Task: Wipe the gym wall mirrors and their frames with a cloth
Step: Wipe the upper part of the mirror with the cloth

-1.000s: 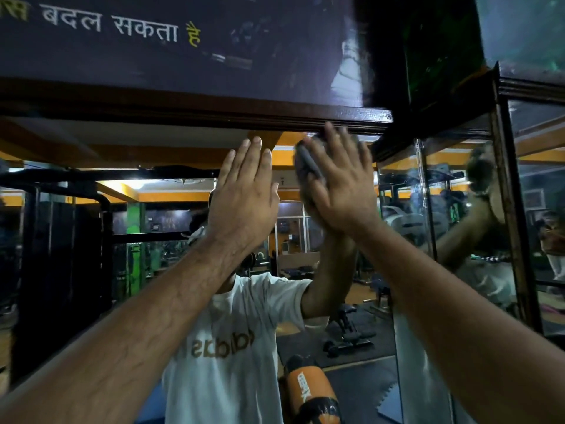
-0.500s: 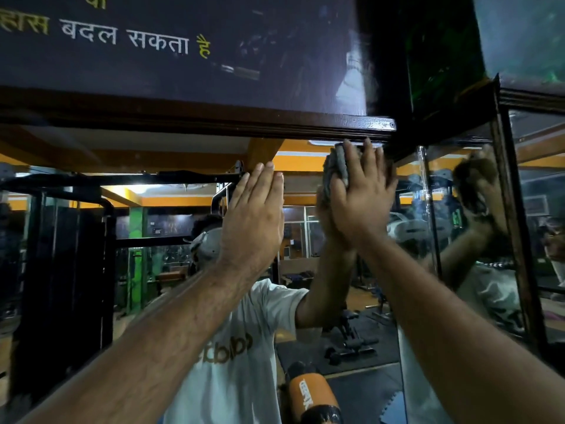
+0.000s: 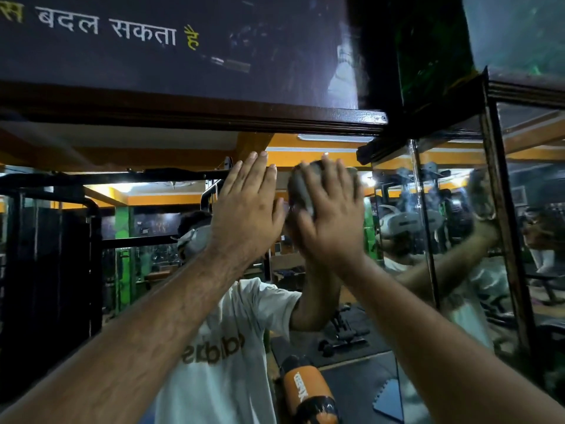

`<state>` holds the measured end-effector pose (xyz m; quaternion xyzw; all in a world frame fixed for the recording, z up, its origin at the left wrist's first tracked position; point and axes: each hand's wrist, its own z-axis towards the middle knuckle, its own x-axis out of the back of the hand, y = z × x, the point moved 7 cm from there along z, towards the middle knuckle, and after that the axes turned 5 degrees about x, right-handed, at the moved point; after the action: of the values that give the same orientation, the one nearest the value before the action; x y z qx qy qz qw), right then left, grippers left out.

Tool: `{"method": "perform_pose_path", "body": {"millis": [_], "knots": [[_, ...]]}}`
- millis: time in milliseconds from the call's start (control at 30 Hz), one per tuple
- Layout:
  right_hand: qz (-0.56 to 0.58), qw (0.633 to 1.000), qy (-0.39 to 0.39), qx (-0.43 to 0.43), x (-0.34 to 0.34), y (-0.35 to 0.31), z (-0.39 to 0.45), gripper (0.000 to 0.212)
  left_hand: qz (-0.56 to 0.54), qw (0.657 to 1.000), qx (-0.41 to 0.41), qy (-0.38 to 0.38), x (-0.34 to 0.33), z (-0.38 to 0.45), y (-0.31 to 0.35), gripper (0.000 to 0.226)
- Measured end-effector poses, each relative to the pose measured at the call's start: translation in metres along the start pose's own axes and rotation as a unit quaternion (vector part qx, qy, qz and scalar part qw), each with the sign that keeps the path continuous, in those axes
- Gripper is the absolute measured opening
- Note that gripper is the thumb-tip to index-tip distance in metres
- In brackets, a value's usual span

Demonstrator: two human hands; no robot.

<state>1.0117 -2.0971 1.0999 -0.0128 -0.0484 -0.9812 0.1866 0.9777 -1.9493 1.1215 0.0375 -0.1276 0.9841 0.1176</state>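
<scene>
A large wall mirror [image 3: 137,228] fills the view ahead, topped by a dark wooden frame [image 3: 214,117]. My right hand [image 3: 328,215] presses a grey cloth [image 3: 301,191] flat against the glass, a little below the frame's right end. Only the cloth's left part shows past my fingers. My left hand [image 3: 249,206] lies flat on the mirror just left of it, fingers straight and together, holding nothing. A second mirror [image 3: 458,240] meets the first at the corner on the right, with its own dark upright frame [image 3: 501,209].
Above the frame hangs a dark banner [image 3: 153,41] with white and yellow lettering. An orange and black punching bag [image 3: 308,393] stands low near the glass. The mirrors reflect a person in a white shirt, black gym machines and floor mats.
Both hands have slid downward on the glass, away from the top frame. The right hand with the cloth went right first, then came back left, close beside the left hand.
</scene>
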Motion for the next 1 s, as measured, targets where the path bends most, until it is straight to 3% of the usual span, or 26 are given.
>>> {"method": "perform_pose_path", "body": {"millis": [67, 100, 167, 233, 300, 333, 467, 533, 700, 733, 833, 900, 1000], "knots": [[-0.009, 0.993, -0.029, 0.118, -0.003, -0.008, -0.014, 0.068, -0.003, 1.0, -0.008, -0.006, -0.001, 0.0, -0.001, 0.06], [-0.015, 0.991, -0.037, 0.129, -0.002, 0.002, -0.013, 0.069, -0.004, 1.0, -0.011, -0.009, -0.001, 0.0, -0.002, 0.059], [-0.023, 0.999, -0.016, 0.047, 0.002, 0.035, -0.001, 0.07, 0.0, 1.0, -0.019, -0.013, 0.0, -0.002, -0.004, 0.058], [-0.01, 0.994, 0.011, -0.11, 0.008, 0.057, 0.014, 0.074, 0.005, 1.0, -0.016, 0.001, 0.007, -0.001, -0.009, 0.06], [-0.009, 0.98, 0.012, -0.199, 0.005, 0.043, 0.022, 0.076, 0.0, 1.0, -0.002, 0.025, 0.018, 0.002, -0.019, 0.061], [-0.017, 0.983, 0.007, -0.183, 0.002, 0.024, 0.025, 0.074, -0.002, 0.999, 0.005, 0.034, 0.023, 0.005, -0.025, 0.061], [-0.015, 0.998, -0.008, 0.055, -0.007, -0.036, 0.012, 0.07, 0.01, 1.0, 0.01, 0.013, 0.022, 0.014, -0.041, 0.064], [-0.032, 0.997, -0.019, 0.074, -0.007, -0.02, 0.014, 0.07, 0.019, 1.0, 0.006, -0.007, 0.017, 0.013, -0.044, 0.066], [-0.014, 0.978, 0.021, -0.205, -0.002, 0.016, 0.051, 0.075, -0.003, 0.999, -0.011, -0.031, 0.018, 0.014, -0.051, 0.062], [-0.009, 0.981, 0.021, -0.19, -0.004, 0.0, 0.055, 0.075, -0.011, 1.0, -0.011, -0.025, 0.021, 0.015, -0.053, 0.061], [-0.021, 0.999, 0.002, 0.029, -0.01, -0.054, 0.049, 0.07, -0.014, 1.0, -0.007, 0.01, 0.031, 0.015, -0.06, 0.056], [-0.032, 0.996, -0.008, 0.078, -0.01, -0.05, 0.046, 0.069, 0.008, 1.0, 0.004, 0.015, 0.037, 0.014, -0.066, 0.057], [-0.02, 0.994, 0.024, -0.101, -0.003, -0.015, 0.063, 0.073, 0.039, 0.999, 0.02, 0.012, 0.044, 0.012, -0.074, 0.056]]}}
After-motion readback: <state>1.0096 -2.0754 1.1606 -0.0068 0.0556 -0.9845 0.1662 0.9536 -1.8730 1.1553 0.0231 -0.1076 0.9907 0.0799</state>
